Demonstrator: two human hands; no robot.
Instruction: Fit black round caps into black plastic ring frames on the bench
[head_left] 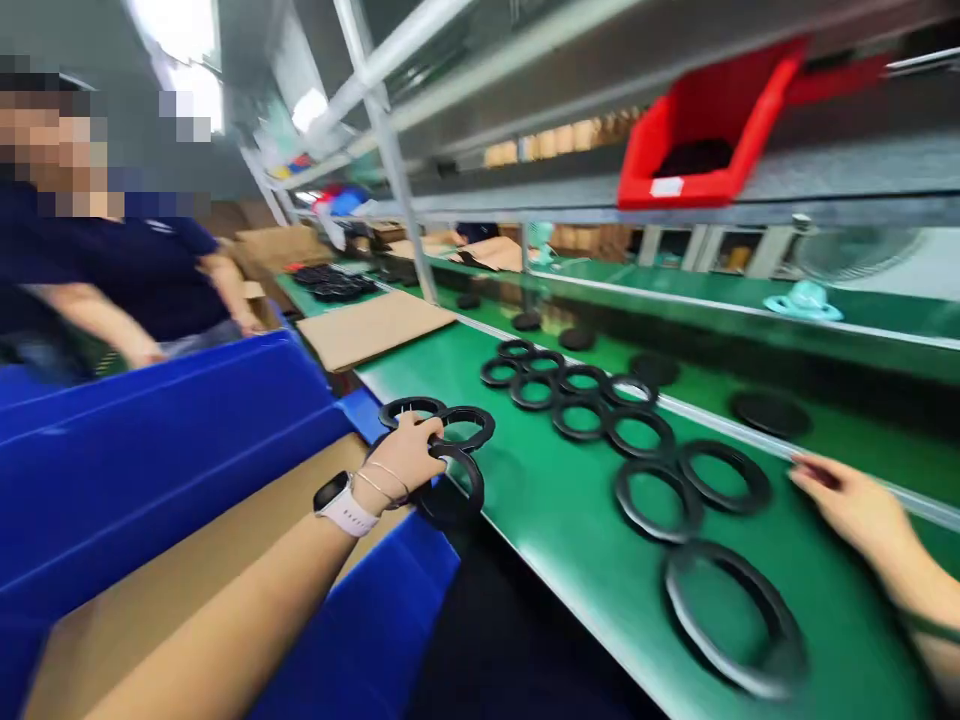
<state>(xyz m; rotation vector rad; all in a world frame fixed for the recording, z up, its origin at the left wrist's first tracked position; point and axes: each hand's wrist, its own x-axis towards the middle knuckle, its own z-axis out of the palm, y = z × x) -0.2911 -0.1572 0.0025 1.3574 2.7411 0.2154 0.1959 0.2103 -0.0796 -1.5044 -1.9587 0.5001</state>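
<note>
My left hand (405, 455), with a watch on its wrist, is closed on several black rings at the left edge of the green work surface (525, 480). One held ring (472, 428) spreads out past my fingers, and a lower ring (461, 490) hangs tilted below them. More black rings lie flat in rows on the green surface, among them a large near ring (795, 640) and a ring (757, 485) beside my right hand (862, 510). That hand is near the metal rail at the right, fingers loosely curled and apart, with nothing visible in them.
A blue box (150, 430) with a cardboard-coloured inside stands at left below my arm. Beyond the rail, black discs (769, 412) lie on a green belt. A cardboard sheet (375, 325) covers the far surface. A red bin (690, 185) sits overhead. Another person stands at left.
</note>
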